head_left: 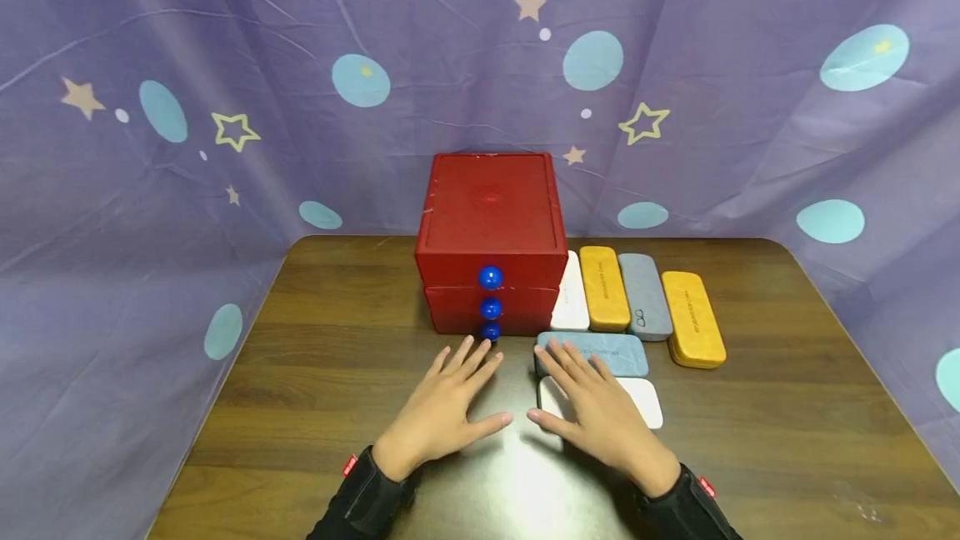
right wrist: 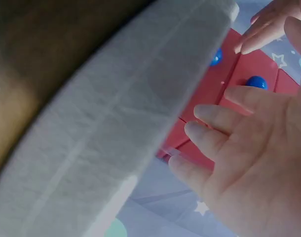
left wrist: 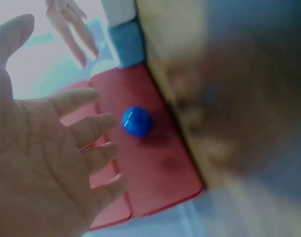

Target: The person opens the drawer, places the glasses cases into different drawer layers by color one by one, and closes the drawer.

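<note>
A red drawer box (head_left: 491,207) with three round blue knobs (head_left: 491,277) stands at the back of the table. My left hand (head_left: 442,411) is in front of it, fingers spread and straight, holding nothing. In the left wrist view its fingertips appear near a blue knob (left wrist: 136,121); whether they touch cannot be told. My right hand (head_left: 600,415), also spread and holding nothing, is over a white eyeglass case (head_left: 641,402) and a light blue eyeglass case (head_left: 622,352), partly hiding both. A pale case side (right wrist: 106,108) looms close in the right wrist view.
Right of the box stand another white case (head_left: 572,302), a yellow case (head_left: 603,290), a grey case (head_left: 645,298) and a second yellow case (head_left: 693,319). Behind the wooden table (head_left: 337,307) hangs a purple curtain (head_left: 465,48) with stars.
</note>
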The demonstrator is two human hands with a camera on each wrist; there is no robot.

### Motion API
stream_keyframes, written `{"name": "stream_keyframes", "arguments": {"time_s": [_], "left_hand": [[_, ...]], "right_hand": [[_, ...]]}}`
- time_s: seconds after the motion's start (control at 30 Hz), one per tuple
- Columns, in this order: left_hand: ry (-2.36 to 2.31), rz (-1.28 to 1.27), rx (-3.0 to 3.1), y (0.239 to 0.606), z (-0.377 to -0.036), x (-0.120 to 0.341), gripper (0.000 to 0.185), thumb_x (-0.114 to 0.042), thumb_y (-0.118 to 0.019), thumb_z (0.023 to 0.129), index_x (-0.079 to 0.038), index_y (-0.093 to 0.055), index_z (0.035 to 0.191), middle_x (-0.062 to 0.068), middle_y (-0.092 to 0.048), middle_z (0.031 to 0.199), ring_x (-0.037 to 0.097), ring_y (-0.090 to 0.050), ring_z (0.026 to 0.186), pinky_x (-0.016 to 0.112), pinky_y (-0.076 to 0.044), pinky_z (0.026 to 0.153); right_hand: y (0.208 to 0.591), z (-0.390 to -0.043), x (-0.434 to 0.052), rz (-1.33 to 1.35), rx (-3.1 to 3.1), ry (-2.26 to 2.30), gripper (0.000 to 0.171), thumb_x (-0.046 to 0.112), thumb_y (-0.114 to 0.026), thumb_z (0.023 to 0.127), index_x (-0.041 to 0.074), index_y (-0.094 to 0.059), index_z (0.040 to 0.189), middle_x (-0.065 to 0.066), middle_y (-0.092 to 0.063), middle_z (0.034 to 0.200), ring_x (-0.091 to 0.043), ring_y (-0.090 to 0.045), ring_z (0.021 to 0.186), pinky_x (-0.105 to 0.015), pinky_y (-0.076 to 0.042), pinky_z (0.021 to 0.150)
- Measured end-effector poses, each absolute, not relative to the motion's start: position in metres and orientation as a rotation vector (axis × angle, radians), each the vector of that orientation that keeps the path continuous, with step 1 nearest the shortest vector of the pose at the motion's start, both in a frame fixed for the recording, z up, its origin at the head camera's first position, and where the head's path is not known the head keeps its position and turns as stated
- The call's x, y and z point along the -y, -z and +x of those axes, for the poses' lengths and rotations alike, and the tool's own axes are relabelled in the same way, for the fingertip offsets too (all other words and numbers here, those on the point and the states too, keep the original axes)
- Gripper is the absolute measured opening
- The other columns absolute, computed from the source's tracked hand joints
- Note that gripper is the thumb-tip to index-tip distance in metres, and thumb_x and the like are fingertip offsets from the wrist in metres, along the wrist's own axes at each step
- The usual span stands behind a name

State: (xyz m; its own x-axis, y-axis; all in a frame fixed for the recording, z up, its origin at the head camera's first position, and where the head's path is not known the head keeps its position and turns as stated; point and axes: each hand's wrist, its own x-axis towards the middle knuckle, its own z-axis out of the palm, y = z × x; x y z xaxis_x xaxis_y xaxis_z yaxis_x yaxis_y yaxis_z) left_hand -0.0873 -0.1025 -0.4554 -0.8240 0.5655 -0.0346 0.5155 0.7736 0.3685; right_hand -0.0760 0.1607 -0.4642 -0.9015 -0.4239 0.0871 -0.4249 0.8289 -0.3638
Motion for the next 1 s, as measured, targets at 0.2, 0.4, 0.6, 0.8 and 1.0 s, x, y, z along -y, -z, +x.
{"name": "stream_keyframes", "arguments": {"time_s": [0.2, 0.4, 0.6, 0.8, 1.0], "left_hand": [[-0.610, 0.907, -2.869, 0.426, -0.091, 0.115, 0.078, -0.068, -0.051, 0.097, -0.013, -0.048, 0.153, 0.011, -0.050, 0.155, 0.032, -0.041, 0.149, 0.052, -0.030, 0.124], [-0.708, 1.021, -2.929, 0.393, -0.091, 0.121, 0.064, -0.059, -0.054, 0.100, -0.016, -0.056, 0.148, 0.001, -0.063, 0.143, 0.023, -0.058, 0.134, 0.043, -0.040, 0.119], [-1.019, 1.239, -3.091, 0.367, -0.099, 0.126, 0.038, -0.033, -0.065, 0.101, -0.014, -0.068, 0.133, 0.001, -0.074, 0.123, 0.018, -0.070, 0.114, 0.038, -0.057, 0.099], [-1.420, 1.122, -3.185, 0.343, -0.123, 0.132, 0.031, -0.015, -0.069, 0.096, -0.009, -0.072, 0.126, 0.005, -0.072, 0.124, 0.019, -0.067, 0.119, 0.038, -0.054, 0.102], [-1.787, 0.753, -2.918, 0.322, -0.157, 0.143, 0.035, -0.008, -0.064, 0.099, -0.004, -0.066, 0.134, 0.011, -0.065, 0.137, 0.023, -0.060, 0.128, 0.039, -0.049, 0.109]], "right_hand": [[0.448, -0.082, -0.164, 0.796, 2.842, -0.554, 0.084, 0.062, -0.068, 0.090, 0.015, -0.046, 0.155, -0.014, -0.050, 0.155, -0.033, -0.049, 0.142, -0.062, -0.041, 0.113], [0.428, -0.089, -0.167, 0.910, 2.549, -0.528, 0.072, 0.057, -0.075, 0.087, 0.009, -0.063, 0.140, -0.013, -0.066, 0.137, -0.033, -0.068, 0.117, -0.051, -0.059, 0.092], [0.402, -0.094, -0.166, 0.978, 2.343, -0.565, 0.061, 0.058, -0.049, 0.101, 0.010, -0.067, 0.134, -0.011, -0.069, 0.130, -0.028, -0.072, 0.108, -0.043, -0.062, 0.078], [0.376, -0.103, -0.161, 1.056, 2.167, -0.556, 0.049, 0.044, -0.047, 0.107, 0.008, -0.068, 0.131, -0.011, -0.071, 0.125, -0.028, -0.073, 0.102, -0.042, -0.062, 0.073], [0.354, -0.108, -0.155, 1.123, 2.105, -0.518, 0.042, 0.035, -0.046, 0.109, 0.007, -0.069, 0.129, -0.011, -0.072, 0.123, -0.027, -0.074, 0.098, -0.042, -0.062, 0.074]]}}
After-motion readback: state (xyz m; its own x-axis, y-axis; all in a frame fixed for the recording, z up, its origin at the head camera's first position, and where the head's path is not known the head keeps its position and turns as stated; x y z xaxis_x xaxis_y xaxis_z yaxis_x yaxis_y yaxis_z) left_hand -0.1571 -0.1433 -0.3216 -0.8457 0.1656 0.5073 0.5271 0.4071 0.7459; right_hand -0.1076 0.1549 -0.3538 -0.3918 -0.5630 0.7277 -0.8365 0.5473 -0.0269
